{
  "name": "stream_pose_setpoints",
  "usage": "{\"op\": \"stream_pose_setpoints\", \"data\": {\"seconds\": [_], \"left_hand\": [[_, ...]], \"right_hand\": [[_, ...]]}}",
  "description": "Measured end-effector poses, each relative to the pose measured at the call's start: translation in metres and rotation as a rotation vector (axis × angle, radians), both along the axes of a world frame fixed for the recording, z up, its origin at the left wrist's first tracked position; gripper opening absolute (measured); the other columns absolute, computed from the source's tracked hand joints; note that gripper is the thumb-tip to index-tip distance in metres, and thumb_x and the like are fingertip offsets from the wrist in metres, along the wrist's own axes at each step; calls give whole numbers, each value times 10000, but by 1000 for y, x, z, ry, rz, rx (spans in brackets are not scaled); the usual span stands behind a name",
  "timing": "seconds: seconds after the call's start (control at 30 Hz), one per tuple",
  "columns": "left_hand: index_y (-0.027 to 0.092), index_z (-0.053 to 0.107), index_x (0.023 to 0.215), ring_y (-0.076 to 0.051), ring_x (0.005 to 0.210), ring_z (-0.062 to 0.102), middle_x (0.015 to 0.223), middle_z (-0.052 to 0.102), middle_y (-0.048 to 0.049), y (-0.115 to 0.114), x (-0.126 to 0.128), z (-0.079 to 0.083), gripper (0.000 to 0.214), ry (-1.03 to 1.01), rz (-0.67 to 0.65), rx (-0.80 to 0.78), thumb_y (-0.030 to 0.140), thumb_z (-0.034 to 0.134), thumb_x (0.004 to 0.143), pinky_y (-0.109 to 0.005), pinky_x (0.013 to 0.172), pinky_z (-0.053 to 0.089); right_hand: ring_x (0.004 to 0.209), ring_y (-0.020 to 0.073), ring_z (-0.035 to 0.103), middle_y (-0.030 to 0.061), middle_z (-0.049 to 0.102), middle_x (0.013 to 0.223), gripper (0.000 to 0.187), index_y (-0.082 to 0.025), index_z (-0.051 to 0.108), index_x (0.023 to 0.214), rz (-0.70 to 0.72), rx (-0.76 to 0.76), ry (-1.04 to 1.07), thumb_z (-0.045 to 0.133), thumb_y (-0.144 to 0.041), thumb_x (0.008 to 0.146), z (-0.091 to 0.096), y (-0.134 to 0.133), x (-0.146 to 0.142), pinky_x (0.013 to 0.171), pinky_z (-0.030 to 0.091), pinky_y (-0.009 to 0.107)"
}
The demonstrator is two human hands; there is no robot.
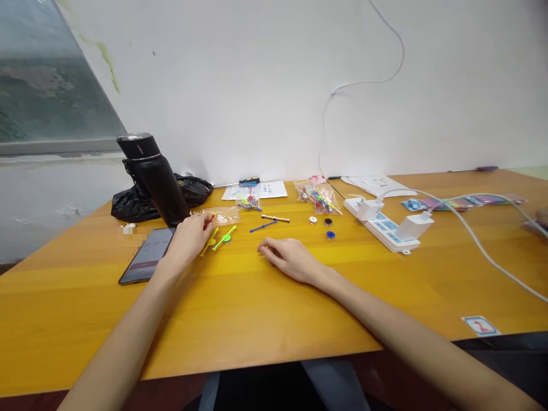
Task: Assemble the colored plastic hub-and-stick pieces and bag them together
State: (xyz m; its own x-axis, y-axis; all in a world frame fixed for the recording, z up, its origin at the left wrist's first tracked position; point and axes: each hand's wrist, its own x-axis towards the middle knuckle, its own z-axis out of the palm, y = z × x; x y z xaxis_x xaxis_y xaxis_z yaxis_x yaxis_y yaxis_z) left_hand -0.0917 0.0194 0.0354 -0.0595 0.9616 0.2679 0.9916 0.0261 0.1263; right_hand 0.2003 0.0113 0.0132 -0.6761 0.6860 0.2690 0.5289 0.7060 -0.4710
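Left hand at 9 o'clock from the desk centre, its grip closed on a small red stick pinched at the fingertips; the stick's long axis runs from 7 to 1 o'clock, upper end toward the wall. Just beyond it lies a clear bag, contents not discernible. Right hand rests palm down near the centre, fingers loosely curled toward 9 o'clock; whether its grip holds anything cannot be told. Beside the left hand, a yellow stick and a green stick lie parallel, long axes 7 to 1 o'clock. A blue stick lies at 12 o'clock from the right hand, pointing toward 2 o'clock. Two further bags, a small one and a larger one, each contain mixed coloured sticks. Three small round caps, white, black and blue, lie at 1 o'clock. Black bottle, phone, power strip with two chargers
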Motion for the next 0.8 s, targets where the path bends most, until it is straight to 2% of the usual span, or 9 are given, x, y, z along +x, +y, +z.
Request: {"op": "stream_pose_setpoints", "data": {"seconds": [0.07, 0.17, 0.3, 0.57, 0.63, 0.7, 0.8], "left_hand": [[195, 699, 1022, -300, 932, 686, 1042, 740, -136, -1, -1, 0, 350, 29, -14, -12, 358, 394, 971, -324, 690, 426], [198, 703, 929, -300, 861, 691, 933, 746, -130, -2, -1, -1, 328, 37, 0, -56, 356, 418, 956, -322, 662, 425], [219, 697, 908, -283, 805, 695, 856, 749, -107, 0, -4, -4, 274, 15, 10, -90, 365, 467, 933, -308, 647, 427], [213, 697, 887, -290, 902, 683, 1004, 734, -134, 2, -4, -10, 306, 27, 17, -83, 368, 440, 946, -331, 724, 473], [214, 698, 903, -298, 930, 679, 1060, 726, -139, 1, -3, -11, 311, 31, 29, -84, 378, 437, 949, -342, 738, 481], [217, 691, 917, -310, 944, 674, 1094, 719, -141, 1, -3, -10, 314, 31, 43, -88, 386, 429, 952, -355, 735, 483], [226, 671, 918, -330, 949, 665, 1092, 716, -135, -1, -2, -8, 296, 28, 64, -100, 375, 418, 955, -371, 709, 479]], "right_hand": [[827, 186, 685, 44, 752, 933, 267, -220, 662, 1091, 2, 0, -4, 428, -346, 1061, 0, 0, 0, 727, 394, 263], [831, 190, 683, 48, 752, 947, 274, -222, 666, 1063, 3, 2, -6, 423, -349, 1063, 0, 0, 0, 722, 392, 263], [809, 184, 672, 48, 746, 921, 286, -219, 672, 1003, 5, 5, -17, 425, -349, 1063, 1, -1, 0, 708, 383, 257], [789, 180, 663, 41, 742, 902, 296, -222, 654, 964, 2, 40, -56, 405, -344, 1067, 1, -2, -1, 685, 364, 259], [794, 195, 666, 57, 743, 905, 300, -217, 651, 960, -63, 83, -115, 398, -340, 1065, 1, 0, -2, 683, 360, 276], [815, 226, 664, 99, 745, 931, 274, -194, 652, 966, -198, 150, -183, 415, -303, 1048, 0, 5, 1, 711, 372, 307], [942, 304, 640, 202, 725, 997, 245, -127, 667, 985, -406, 266, -293, 444, -227, 1004, 0, 18, 14, 867, 387, 397]]}}
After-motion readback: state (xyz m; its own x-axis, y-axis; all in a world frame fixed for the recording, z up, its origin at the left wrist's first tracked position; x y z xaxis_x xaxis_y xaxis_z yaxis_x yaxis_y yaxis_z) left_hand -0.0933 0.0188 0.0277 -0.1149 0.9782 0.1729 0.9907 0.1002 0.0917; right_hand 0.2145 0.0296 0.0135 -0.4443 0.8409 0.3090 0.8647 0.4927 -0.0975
